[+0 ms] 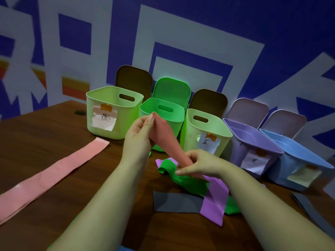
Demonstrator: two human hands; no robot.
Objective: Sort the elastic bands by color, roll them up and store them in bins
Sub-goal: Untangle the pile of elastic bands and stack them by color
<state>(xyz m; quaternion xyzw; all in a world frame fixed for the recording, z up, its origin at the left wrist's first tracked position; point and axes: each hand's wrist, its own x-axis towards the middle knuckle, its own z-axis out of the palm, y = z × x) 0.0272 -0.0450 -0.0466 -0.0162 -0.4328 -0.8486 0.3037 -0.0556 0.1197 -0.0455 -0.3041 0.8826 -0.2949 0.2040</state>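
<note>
Forearms nearest us; beyond, we note the wooden surface [45,142] and five open bins [112,113] at its back, insides hidden, so nothing judged stored; pink band [54,171] lies flat at left, unrolled; grey [175,201], purple [215,201] and green bands [188,182] heaped; left hand [139,136] and right hand [197,163] each pinch an end of the salmon band [165,140], lifted above the heap; sorting early, we judge.

Two bare forearms, no sleeves visible, no watch or rings. Left hand [138,135] & right hand [197,163]: short, plain nails, no gloves.
</note>
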